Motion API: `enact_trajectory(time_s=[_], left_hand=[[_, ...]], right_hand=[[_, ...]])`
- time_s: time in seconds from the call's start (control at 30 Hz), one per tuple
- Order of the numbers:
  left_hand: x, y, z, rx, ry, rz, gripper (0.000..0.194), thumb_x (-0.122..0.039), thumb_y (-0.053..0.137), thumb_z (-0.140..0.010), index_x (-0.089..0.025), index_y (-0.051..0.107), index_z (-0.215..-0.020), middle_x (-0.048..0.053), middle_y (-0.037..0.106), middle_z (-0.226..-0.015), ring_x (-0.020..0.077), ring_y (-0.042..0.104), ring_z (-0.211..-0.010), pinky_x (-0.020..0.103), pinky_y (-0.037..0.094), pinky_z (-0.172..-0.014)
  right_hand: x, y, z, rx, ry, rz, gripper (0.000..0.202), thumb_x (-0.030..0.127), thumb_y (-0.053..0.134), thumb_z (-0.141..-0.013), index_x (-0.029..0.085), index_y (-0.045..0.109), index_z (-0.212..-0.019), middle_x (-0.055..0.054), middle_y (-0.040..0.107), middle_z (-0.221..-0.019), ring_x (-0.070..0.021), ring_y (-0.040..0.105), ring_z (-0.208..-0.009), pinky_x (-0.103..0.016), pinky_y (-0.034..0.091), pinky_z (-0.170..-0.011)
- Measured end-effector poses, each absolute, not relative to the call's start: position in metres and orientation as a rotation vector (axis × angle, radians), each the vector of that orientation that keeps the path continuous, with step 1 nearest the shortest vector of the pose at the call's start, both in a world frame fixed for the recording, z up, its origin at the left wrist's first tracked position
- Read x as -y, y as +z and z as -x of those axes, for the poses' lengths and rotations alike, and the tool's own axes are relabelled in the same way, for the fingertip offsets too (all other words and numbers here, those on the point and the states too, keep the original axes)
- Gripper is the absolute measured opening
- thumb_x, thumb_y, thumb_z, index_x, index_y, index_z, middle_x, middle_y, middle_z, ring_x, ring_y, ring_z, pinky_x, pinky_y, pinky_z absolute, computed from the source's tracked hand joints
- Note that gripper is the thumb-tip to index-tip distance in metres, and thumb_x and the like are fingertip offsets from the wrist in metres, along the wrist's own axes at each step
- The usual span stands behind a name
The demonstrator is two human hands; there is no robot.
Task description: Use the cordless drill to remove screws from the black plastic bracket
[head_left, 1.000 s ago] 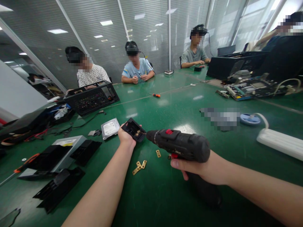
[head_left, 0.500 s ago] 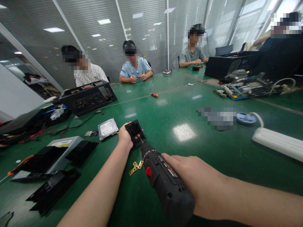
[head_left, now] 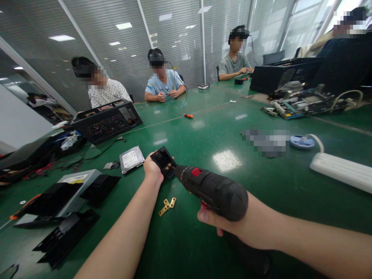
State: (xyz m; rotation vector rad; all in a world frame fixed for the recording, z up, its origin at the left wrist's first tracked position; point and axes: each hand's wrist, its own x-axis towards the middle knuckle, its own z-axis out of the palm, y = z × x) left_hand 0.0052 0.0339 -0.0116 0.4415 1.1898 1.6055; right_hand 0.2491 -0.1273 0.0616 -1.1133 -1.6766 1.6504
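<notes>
Green table point(head_left: 261, 186): right hand point(head_left: 232, 226) apparently gripping drill point(head_left: 213, 190).

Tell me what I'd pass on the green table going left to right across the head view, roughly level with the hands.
Grey drive box → hard disk → left hand holding a small black part → black cordless drill gripped by the right hand → white power strip.
</notes>
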Motion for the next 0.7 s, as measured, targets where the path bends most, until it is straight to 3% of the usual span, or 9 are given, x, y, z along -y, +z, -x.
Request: enact_trajectory(time_s=[0.17,0.37,0.43,0.53,0.63,0.7], left_hand=[[-0.035,-0.010,-0.003,-1.182,1.618,-0.386,0.020,-0.031,0.051,-0.084,-0.018,0.066,-0.081,0.008,0.067,-0.066,0.0291,0.071,-0.059,0.042,0.061,-0.059],[-0.037,-0.013,-0.003,-1.174,1.637,-0.372,0.016,-0.030,0.053,-0.084,-0.020,0.065,-0.083,0.007,0.068,-0.068,0.0286,0.072,-0.062,0.044,0.064,-0.064],[-0.037,-0.013,-0.003,-1.177,1.633,-0.363,0.015,-0.030,0.054,-0.082,-0.020,0.066,-0.084,0.006,0.068,-0.068,0.0285,0.072,-0.062,0.044,0.065,-0.065],[-0.036,-0.012,-0.005,-1.221,1.627,-0.370,0.013,-0.029,0.053,-0.083,-0.021,0.064,-0.083,0.006,0.068,-0.067,0.0280,0.071,-0.060,0.043,0.064,-0.063],[-0.035,-0.010,-0.008,-1.238,1.575,-0.361,0.016,-0.031,0.053,-0.084,-0.019,0.065,-0.083,0.008,0.068,-0.066,0.0299,0.071,-0.061,0.044,0.064,-0.062],[-0.033,-0.008,-0.010,-1.232,1.535,-0.353,0.018,-0.031,0.054,-0.084,-0.018,0.067,-0.083,0.009,0.067,-0.065,0.0306,0.070,-0.060,0.045,0.063,-0.060]], right_hand=[[0.134,0.046,-0.240,1.208,1.884,1.061,0.061,0.064,0.090,-0.074,0.021,0.064,-0.108,0.006,0.062,-0.064,-0.0138,0.060,-0.052,-0.026,0.044,-0.054],[0.142,0.032,-0.232,0.950,1.967,1.082,0.066,0.080,0.084,-0.074,0.020,0.067,-0.095,0.001,0.064,-0.060,-0.0170,0.063,-0.056,-0.029,0.046,-0.058],[0.143,0.031,-0.232,1.038,1.921,1.079,0.067,0.076,0.085,-0.075,0.021,0.068,-0.108,0.003,0.063,-0.063,-0.0161,0.063,-0.055,-0.028,0.047,-0.056],[0.141,0.034,-0.234,1.348,1.764,1.098,0.064,0.064,0.084,-0.081,0.023,0.065,-0.126,0.002,0.067,-0.083,-0.0141,0.062,-0.053,-0.030,0.051,-0.053],[0.139,0.041,-0.239,1.834,1.429,1.187,0.045,0.046,0.078,-0.089,0.026,0.067,-0.127,-0.001,0.071,-0.091,-0.0176,0.066,-0.063,-0.032,0.054,-0.058],[0.139,0.046,-0.244,2.054,1.237,1.194,0.043,0.036,0.077,-0.089,0.028,0.068,-0.130,-0.002,0.075,-0.093,-0.0216,0.071,-0.075,-0.033,0.055,-0.064]])
